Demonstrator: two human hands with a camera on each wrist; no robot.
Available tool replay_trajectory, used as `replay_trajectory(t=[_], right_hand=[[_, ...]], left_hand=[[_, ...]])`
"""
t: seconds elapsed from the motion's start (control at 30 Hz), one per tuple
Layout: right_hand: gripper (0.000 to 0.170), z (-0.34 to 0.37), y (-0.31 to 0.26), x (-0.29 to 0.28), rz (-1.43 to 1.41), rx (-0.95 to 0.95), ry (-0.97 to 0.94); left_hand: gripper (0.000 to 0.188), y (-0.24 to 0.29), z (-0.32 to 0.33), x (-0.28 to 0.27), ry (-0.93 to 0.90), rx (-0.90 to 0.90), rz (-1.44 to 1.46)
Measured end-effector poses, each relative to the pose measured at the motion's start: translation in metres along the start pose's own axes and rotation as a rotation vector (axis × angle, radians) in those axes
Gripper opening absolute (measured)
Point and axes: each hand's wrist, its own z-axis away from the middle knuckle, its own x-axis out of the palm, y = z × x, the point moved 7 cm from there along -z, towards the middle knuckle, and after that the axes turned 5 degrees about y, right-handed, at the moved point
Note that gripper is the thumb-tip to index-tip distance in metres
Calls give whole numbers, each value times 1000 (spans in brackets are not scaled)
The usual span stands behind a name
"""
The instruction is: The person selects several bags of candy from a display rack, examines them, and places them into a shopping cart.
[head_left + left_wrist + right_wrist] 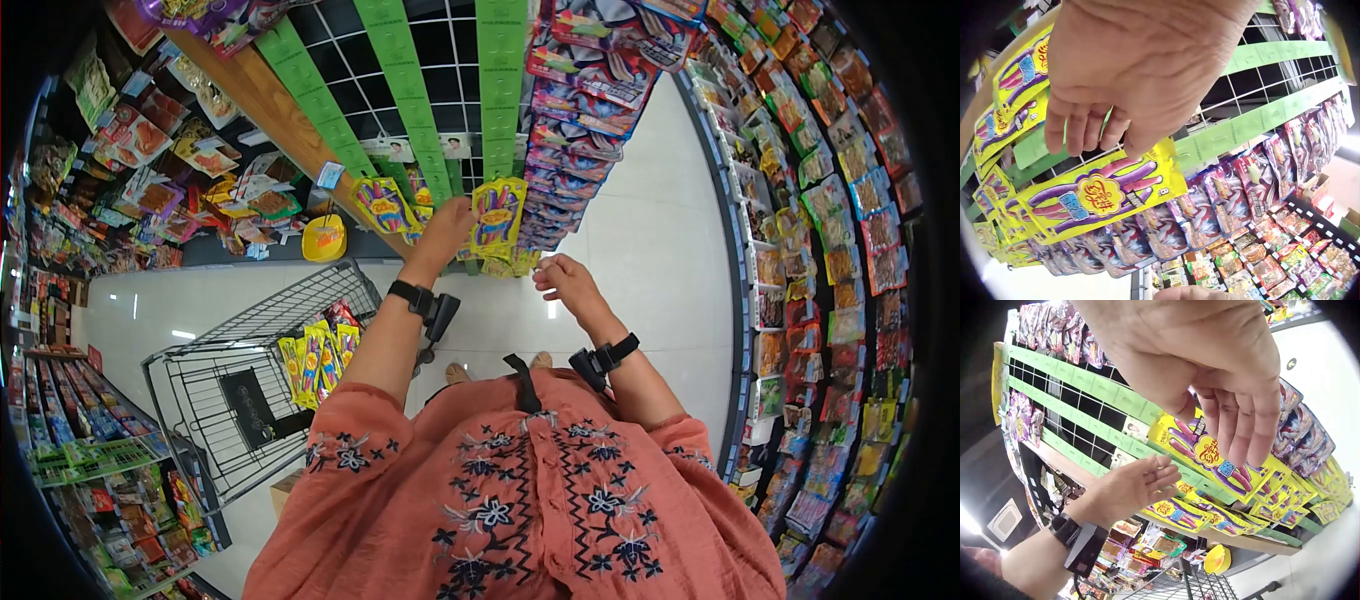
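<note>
My left hand [447, 238] reaches up to the hanging rack, beside a yellow candy bag [497, 215] with purple and pink sticks printed on it. From the left wrist view, the loosely bent fingers [1088, 128] are over a green hanging strip, and the thumb side comes right at the top edge of that bag. Nothing shows in its grasp in the right wrist view. Lower and to the right, my right hand [572, 288] hovers in front of the rack with relaxed fingers, holding nothing. Its fingers overlap a yellow bag [1210, 453] in the right wrist view.
A wire shopping cart [215, 375] stands at the left, with several yellow bags [318, 362] in it. Purple-red snack packs [590, 75] hang right of the green strips [405, 85]. A yellow basket [324, 238] sits by the left shelf. Stocked shelves [850, 250] line the right side.
</note>
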Motion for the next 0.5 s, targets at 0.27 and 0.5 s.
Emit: replay_trajectory(t=[0.27,0.5], right_hand=[[26,11,3,24,23,68,-118],[25,11,1,66,98,113,-211]], left_hand=[[36,-103,85,-61,-41,-330,-151],[19,-238,178,-190,56,-333,-141]])
